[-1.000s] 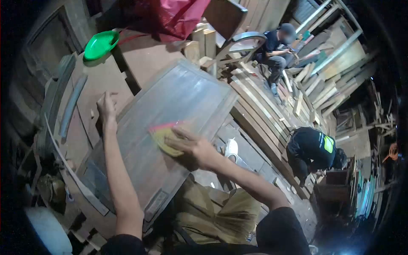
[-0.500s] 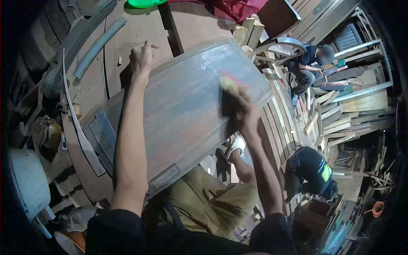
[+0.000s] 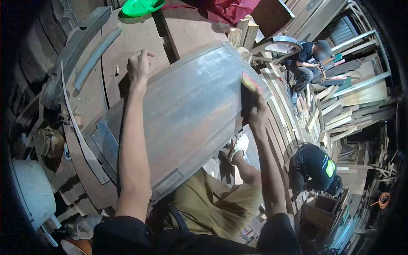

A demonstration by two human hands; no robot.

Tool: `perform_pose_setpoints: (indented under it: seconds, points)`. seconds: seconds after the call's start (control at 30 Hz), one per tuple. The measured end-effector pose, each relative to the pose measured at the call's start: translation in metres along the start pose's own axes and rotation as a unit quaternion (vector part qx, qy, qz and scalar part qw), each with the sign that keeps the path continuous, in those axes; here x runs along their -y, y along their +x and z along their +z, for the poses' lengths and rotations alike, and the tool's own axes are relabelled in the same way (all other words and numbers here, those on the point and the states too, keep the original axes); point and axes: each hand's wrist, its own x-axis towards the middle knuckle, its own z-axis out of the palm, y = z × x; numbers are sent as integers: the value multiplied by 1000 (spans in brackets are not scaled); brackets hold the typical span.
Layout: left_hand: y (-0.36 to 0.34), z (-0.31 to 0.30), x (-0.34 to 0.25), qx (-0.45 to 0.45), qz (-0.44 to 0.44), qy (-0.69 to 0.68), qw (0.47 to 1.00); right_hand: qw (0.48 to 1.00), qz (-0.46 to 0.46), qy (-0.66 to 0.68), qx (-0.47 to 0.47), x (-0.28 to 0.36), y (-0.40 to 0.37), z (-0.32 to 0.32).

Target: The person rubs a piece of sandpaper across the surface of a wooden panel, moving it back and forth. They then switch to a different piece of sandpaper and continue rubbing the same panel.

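A long panel (image 3: 187, 106) with a lighter framed border, worn bluish and brownish, lies at a slant across the bench in front of me. My right hand (image 3: 258, 106) grips a yellow and pink sponge-like pad (image 3: 251, 83) at the panel's right end; its exact kind is unclear. Past the panel's far left edge, my left hand (image 3: 139, 66) is loosely curled over the bench top, nothing visible in its fingers. That forearm crosses the panel and hides part of it. Pale chalk-like marks (image 3: 205, 70) show near the upper right of the panel.
A green bowl (image 3: 142, 6) and red cloth (image 3: 229, 9) lie at the far side. Curved wooden pieces (image 3: 76, 55) and a blue-grey strip (image 3: 97, 59) are on the left. Two people (image 3: 312, 170) (image 3: 304, 68) sit at right among stacked timber (image 3: 340, 119).
My right hand has carried the pad rightward to the panel's right edge. The left hand stays almost in place. The view has shifted slightly.
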Motion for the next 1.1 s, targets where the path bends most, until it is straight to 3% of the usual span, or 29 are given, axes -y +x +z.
perform_pose_setpoints:
  seconds: [0.03, 0.07, 0.13, 0.17, 0.23, 0.27, 0.33, 0.37, 0.4, 0.43, 0.47, 0.57, 0.6, 0.63, 0.67, 0.73, 0.77, 0.83, 0.9, 0.93, 0.97, 1.0, 1.03, 1.07, 1.1]
  points:
    - [0, 1, -1, -4, -2, -8, 1000, 991, 114, 63, -11, 12, 2, -7]
    - [0, 2, -3, -7, -2, -15, 1000, 991, -95, -90, -9, 21, 0, 2]
    - [-2, 3, -3, -12, -10, -27, 1000, 989, -85, -31, 118, 59, -34, 11]
    - [-2, 2, -2, -15, 7, -63, 998, 990, -77, 50, 109, 33, -32, 14]
    - [3, 2, 4, -10, -10, -24, 1000, 982, 43, 181, -19, 13, -12, 1]
    - [5, 2, 6, -15, 4, -37, 999, 965, 156, 209, -43, 9, 2, -13]
    - [2, 2, 5, -12, -10, -29, 999, 832, 226, 507, -5, 30, 1, 11]
    - [2, 1, 1, -12, -16, -24, 1000, 960, 50, 266, 68, 34, -23, 20]
    - [1, 1, -1, -12, -18, -31, 999, 984, -65, 115, 118, 31, -29, 20]
    - [0, 2, -4, -11, -19, -38, 999, 972, -190, -25, 133, 29, -36, 20]
    - [-4, 1, -4, -5, -24, -40, 999, 960, -244, -47, 134, 22, -24, 12]
    - [0, 2, 2, -2, -31, -26, 999, 997, 18, 51, -47, 14, -5, 4]
    - [4, 2, 5, -8, -26, -26, 999, 997, 26, 41, -53, 20, -14, 20]
    - [5, 2, 4, -8, -27, -24, 999, 998, -33, -26, 48, 43, -26, 29]
    - [4, 1, 4, -11, -29, -23, 999, 961, -207, -152, 101, 55, -43, 35]
    - [4, 0, 2, -7, -30, -19, 999, 939, -272, -93, 187, 62, -38, 21]
    - [1, 0, -1, -8, -34, -3, 999, 982, -158, -20, 100, 33, -25, 18]
    - [1, -1, -1, -3, -29, -20, 999, 986, 68, 151, 3, 24, -3, 6]
    - [-3, 2, -2, -21, -20, -24, 999, 980, 100, 171, 25, 38, -18, 18]
    - [-1, 1, -1, -14, -27, -23, 999, 993, 11, 95, 72, 53, -36, 28]
    - [0, -1, 0, -6, -34, -21, 999, 979, -149, -19, 138, 67, -52, 30]
    - [3, -1, 0, 5, -39, -17, 999, 970, -190, -17, 149, 68, -52, 26]
    - [2, -1, 0, 3, -37, 5, 999, 977, -176, -5, 122, 55, -45, 21]
    - [0, 0, -2, 0, -36, 2, 999, 994, -97, 11, 52, 39, -37, 22]
    - [-2, 0, -5, -6, -33, -2, 999, 990, -125, -31, 53, 31, -43, 25]
